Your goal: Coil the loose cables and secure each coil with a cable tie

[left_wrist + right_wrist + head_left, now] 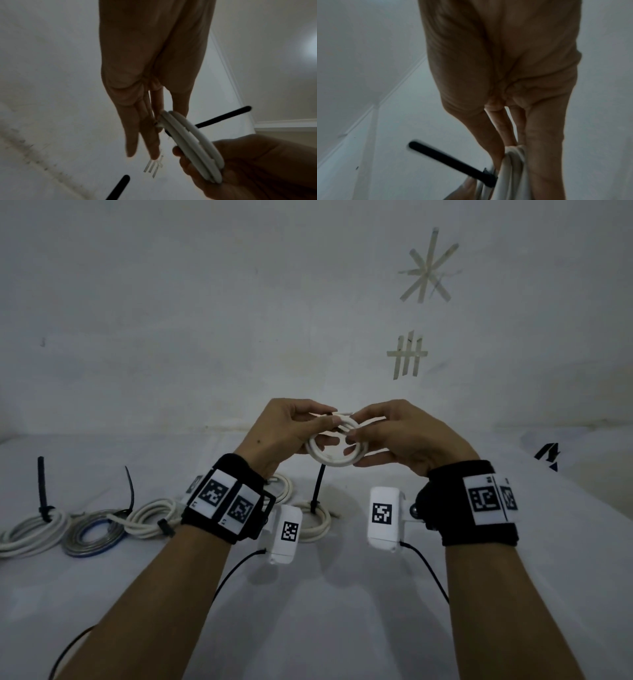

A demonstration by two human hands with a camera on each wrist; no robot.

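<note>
I hold a small white cable coil (pixel 337 455) up above the white table (pixel 342 611) with both hands. My left hand (pixel 327 421) pinches its upper left rim, where a short cable end sticks out. From the other side, my right hand (pixel 352 434) grips the coil with thumb and fingers. In the left wrist view the coil (pixel 193 146) lies edge-on between the left fingers (pixel 150 136) and the right palm. A black cable tie (pixel 453 162) sits on the coil (pixel 510 175) with its tail sticking out sideways.
Several tied coils lie along the table's back left: a white one (pixel 30 529), a grey-blue one (pixel 92 535), another white one (pixel 154 517) and one below my hands (pixel 317 522), with black tie tails standing up. A white wall with tape marks (pixel 407 356) is close behind.
</note>
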